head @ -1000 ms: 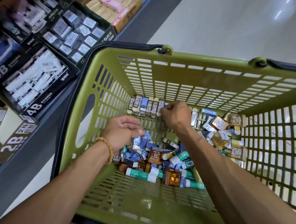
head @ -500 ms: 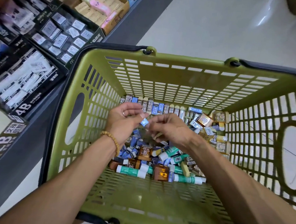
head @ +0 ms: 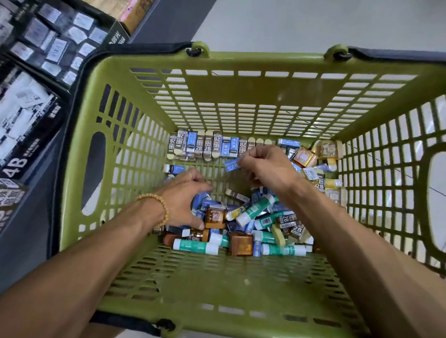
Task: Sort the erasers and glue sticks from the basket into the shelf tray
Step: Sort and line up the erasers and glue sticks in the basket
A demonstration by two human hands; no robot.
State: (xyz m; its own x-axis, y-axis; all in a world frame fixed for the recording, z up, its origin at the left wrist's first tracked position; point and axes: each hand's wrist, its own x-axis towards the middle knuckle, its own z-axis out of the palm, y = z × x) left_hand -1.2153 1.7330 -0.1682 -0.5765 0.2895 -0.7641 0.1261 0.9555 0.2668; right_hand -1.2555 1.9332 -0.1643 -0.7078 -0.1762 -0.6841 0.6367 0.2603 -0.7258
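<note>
Head view looks down into the green basket (head: 248, 96), and both of my hands are inside it. My right hand (head: 266, 169) pinches a small blue eraser (head: 233, 164) between thumb and fingertips; the eraser sticks out to the left of the grip and hangs above the bare basket floor. Just beyond this grip, a row of erasers (head: 210, 144) stands side by side against the far wall, some brown with "2B", some blue. To the right of the grip, orange-wrapped erasers (head: 303, 157) lie in the far right corner.

My left hand (head: 185, 200), with a bead bracelet (head: 158, 206) on the wrist, rests with curled fingers on the mixed pile nearer to me; I cannot tell if it grasps anything. Beside and below this hand lie green-and-white glue sticks (head: 195, 246), blue erasers and brown boxes, all mixed. Outside the basket, to the left of both hands, the shelf trays (head: 19, 128) marked "4B" and "2B" hold white erasers.
</note>
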